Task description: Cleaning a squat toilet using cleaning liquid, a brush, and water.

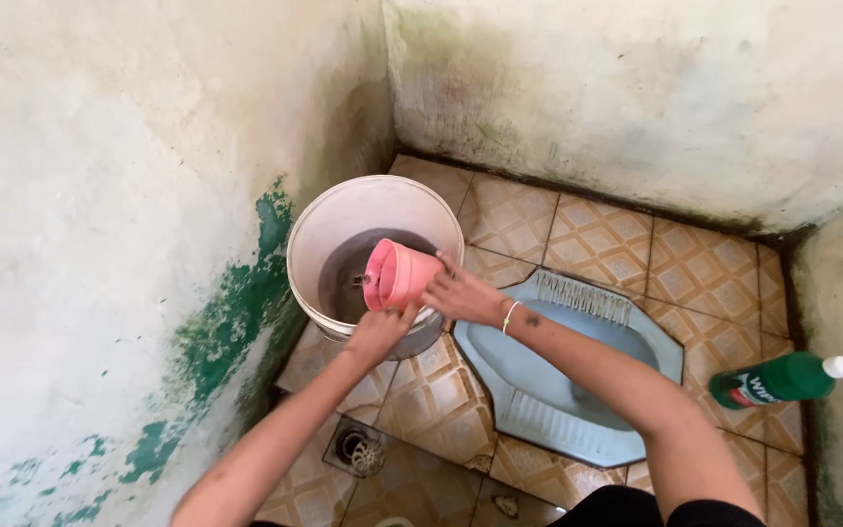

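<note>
Hands meet over the white bucket [343, 210], which stands in the corner of the tiled floor [597, 239] against the stained wall [100, 244], close beside the blue squat toilet pan [529, 366] so that water is within easy reach of it. A pink plastic scoop cup [397, 275] is tipped on its side over the bucket's rim, its mouth turned toward the dark water inside, an angle suited to dipping. The left hand [379, 334] grips the cup from below, fingers closed around its lower edge, while the right hand [461, 293] rests against its base with fingers partly curled, steadying it. A green bottle with a white cap [782, 379] lies tilted against the right wall, well apart from both hands. A round floor drain [361, 451] sits near the left forearm, below the bucket.
</note>
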